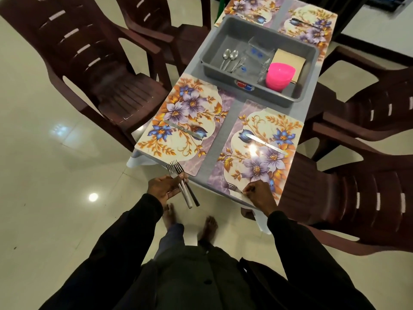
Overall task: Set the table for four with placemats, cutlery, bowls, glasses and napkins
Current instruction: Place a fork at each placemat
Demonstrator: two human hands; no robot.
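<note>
Grey table (232,113), plastic chairs (100,63) crowding both sides, tub (223,34) sitting mid-table. Left hand (164,186) is gripping spare forks (178,175) off the edge; right hand (259,195) is pinching one fork (231,187) on near placemat (225,175).

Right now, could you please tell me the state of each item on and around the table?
Left hand: grips a bundle of forks.
Right hand: pinches a single fork, tines over the near right placemat.
Near left knife: flat on the near left placemat.
Near right knife: flat on the near right placemat.
Spoons: lying in the grey tub.
Glasses: on their sides in the tub.
Pink bowls: stacked in the tub.
Napkins: in the tub.
</note>
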